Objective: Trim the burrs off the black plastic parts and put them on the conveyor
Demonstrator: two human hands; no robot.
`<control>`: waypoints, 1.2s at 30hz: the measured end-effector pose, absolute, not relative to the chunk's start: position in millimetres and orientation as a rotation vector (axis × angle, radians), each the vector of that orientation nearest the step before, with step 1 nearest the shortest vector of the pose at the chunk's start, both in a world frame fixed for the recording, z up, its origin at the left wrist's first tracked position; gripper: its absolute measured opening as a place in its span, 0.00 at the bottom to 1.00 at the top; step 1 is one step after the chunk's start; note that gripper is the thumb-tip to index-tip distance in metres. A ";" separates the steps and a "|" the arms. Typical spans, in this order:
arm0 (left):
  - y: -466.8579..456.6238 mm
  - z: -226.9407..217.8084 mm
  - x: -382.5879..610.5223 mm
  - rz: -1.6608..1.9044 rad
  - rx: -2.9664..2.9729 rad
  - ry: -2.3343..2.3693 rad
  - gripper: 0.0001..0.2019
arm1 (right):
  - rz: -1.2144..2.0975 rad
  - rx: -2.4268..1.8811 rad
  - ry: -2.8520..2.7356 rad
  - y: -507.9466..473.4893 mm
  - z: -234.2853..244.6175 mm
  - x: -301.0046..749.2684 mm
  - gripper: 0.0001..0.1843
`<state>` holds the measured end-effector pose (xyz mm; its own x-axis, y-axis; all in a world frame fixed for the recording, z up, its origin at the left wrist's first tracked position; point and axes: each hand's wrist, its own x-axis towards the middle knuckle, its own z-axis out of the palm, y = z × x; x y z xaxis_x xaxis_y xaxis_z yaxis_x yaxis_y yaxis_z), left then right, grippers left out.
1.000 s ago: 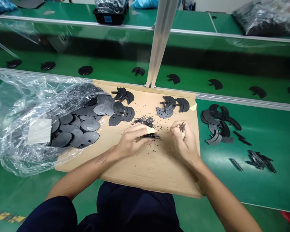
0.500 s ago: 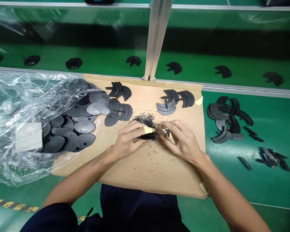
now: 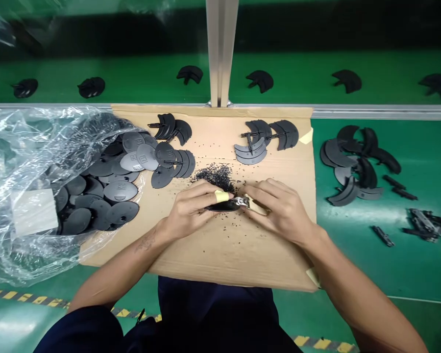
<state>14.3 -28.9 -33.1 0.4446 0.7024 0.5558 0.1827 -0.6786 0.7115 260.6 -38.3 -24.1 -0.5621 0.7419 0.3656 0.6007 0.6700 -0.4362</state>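
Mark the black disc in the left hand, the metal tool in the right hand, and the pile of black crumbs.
black disc (image 3: 223, 207): head view, on its visible dark rim.
metal tool (image 3: 241, 201): head view, on its shiny tip.
pile of crumbs (image 3: 215, 175): head view, on the middle of the heap.

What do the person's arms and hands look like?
The left hand and right hand wear no gloves; the forearms are bare. A yellowish wrap covers one left fingertip, and a faint dark marking, perhaps a tattoo, shows on the left forearm.

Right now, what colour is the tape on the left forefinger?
Pale yellow; the tape on the left hand shows best in the head view.
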 end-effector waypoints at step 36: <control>-31.9 -32.5 22.5 1.179 1.761 0.809 0.05 | 0.439 -0.964 -2.025 -46.2 -22.4 246.0 0.05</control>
<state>22.5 -31.9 -32.5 0.3477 0.8528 0.3897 0.0563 -0.4338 0.8992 246.0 -46.2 -22.4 -0.3603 0.7638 0.5355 0.4737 0.6443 -0.6004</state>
